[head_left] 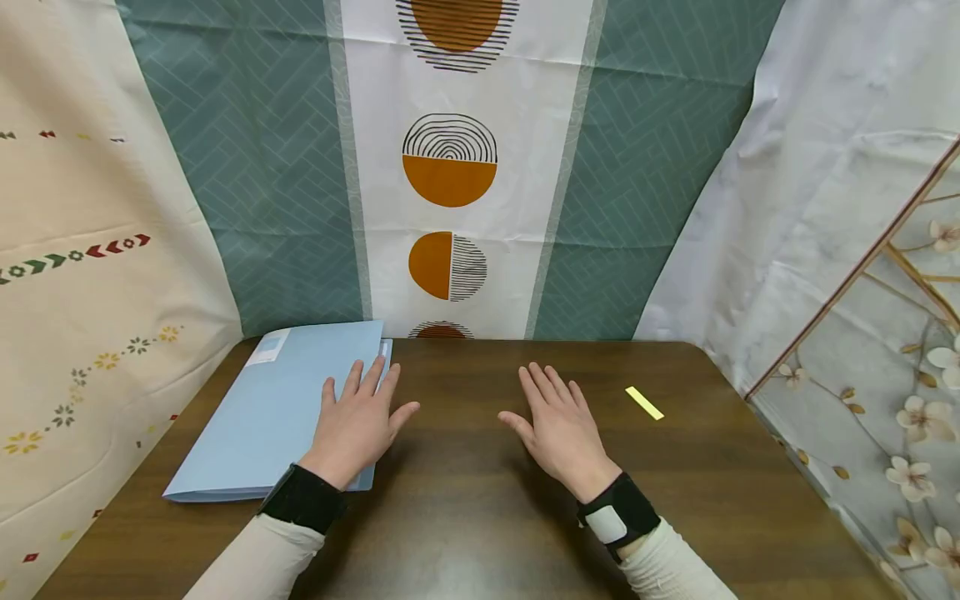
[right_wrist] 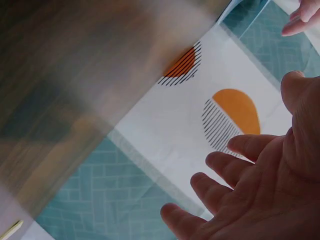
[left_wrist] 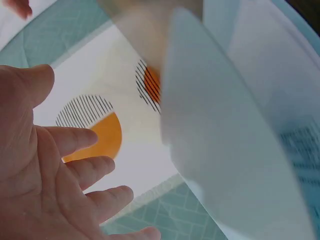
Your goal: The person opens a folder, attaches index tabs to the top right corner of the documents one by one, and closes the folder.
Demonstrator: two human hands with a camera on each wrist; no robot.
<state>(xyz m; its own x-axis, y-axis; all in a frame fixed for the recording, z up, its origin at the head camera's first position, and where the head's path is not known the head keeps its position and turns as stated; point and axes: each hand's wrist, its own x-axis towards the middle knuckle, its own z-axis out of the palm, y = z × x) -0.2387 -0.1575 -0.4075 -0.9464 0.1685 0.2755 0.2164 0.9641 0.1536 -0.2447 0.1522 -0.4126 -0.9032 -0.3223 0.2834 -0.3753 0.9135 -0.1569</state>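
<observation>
My left hand point(head_left: 356, 427) is spread palm down over the right side of a light blue folder point(head_left: 300, 400), overlapping it in the head view. The folder lies on the left of the table, with a white label point(head_left: 268, 347) at its upper left corner. In the left wrist view the folder's cover point(left_wrist: 215, 125) stands slightly lifted, with printed text inside. My right hand point(head_left: 561, 427), fingers straight and holding nothing, hovers over the bare wood. To its right lies a small yellow strip point(head_left: 644, 403), also glimpsed in the right wrist view's lower left corner.
The dark brown wooden table point(head_left: 465, 517) ends at a curtain point(head_left: 465, 183) with orange half circles and green panels. Patterned cloths hang at both sides: a cream one point(head_left: 90, 333) on the left and a floral one point(head_left: 885, 400) on the right.
</observation>
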